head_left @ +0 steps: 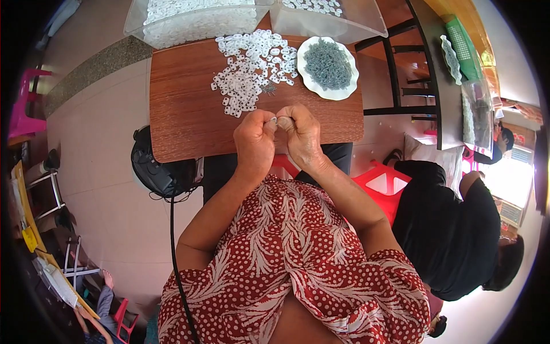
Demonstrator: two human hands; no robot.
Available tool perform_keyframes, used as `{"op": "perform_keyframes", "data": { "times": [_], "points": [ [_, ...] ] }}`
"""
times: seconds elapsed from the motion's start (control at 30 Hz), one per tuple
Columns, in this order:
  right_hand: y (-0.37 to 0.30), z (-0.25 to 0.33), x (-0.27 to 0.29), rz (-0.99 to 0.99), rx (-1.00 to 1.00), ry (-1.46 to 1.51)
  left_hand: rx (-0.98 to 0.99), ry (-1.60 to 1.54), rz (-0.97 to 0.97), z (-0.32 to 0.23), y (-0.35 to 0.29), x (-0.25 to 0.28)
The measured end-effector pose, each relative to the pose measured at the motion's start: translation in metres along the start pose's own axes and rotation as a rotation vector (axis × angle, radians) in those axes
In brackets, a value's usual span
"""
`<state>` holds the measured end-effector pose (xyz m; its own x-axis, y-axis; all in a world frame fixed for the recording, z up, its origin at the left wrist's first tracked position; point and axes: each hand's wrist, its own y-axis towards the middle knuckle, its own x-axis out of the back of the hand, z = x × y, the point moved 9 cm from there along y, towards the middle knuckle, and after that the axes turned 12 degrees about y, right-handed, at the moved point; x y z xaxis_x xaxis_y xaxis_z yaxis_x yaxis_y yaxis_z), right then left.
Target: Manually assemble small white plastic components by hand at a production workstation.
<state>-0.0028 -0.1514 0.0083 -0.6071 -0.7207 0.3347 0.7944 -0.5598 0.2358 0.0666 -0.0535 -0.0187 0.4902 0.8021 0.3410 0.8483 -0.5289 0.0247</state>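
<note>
Close to the near edge of the brown table, my left hand (255, 140) and my right hand (303, 137) meet fingertip to fingertip, both closed in a pinch. A small white plastic piece (274, 120) shows between them, at the fingertips of my left hand. Whatever the right fingertips grip is hidden. Just beyond lies a loose pile of small white plastic pieces with holes (238, 86), with a few dark screws (269, 89) at its right side. To the right, a white scalloped plate (306, 77) carries a heap of grey screws (327, 64).
Two clear bins (200, 33) (338, 24) of white pieces stand at the table's (183, 103) far edge. A black bag (154, 166) with a cable is at the left. A person in black (447, 223) sits at the right near a red stool (381, 186) and a dark table (424, 57).
</note>
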Motion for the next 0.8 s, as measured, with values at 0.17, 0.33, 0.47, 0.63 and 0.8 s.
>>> {"op": "perform_keyframes", "data": {
  "times": [0.17, 0.33, 0.47, 0.63, 0.8],
  "points": [
    [0.0, -0.009, -0.003, 0.058, -0.187, 0.201, 0.323, -0.388, 0.127, 0.024, 0.003, -0.008],
    [-0.002, -0.029, -0.002, 0.044, -0.411, 0.475, 0.37, -0.454, 0.169, 0.023, 0.003, -0.01],
    [-0.001, -0.036, -0.004, 0.076, -0.435, 0.504, 0.371, -0.437, 0.185, 0.024, 0.001, -0.012],
    [-0.003, -0.038, -0.006, 0.072, -0.452, 0.467, 0.366, -0.413, 0.182, 0.023, 0.002, -0.011],
    [0.004, -0.019, -0.004, 0.078, -0.31, 0.342, 0.323, -0.354, 0.166, 0.02, 0.003, -0.007]
  ]
}}
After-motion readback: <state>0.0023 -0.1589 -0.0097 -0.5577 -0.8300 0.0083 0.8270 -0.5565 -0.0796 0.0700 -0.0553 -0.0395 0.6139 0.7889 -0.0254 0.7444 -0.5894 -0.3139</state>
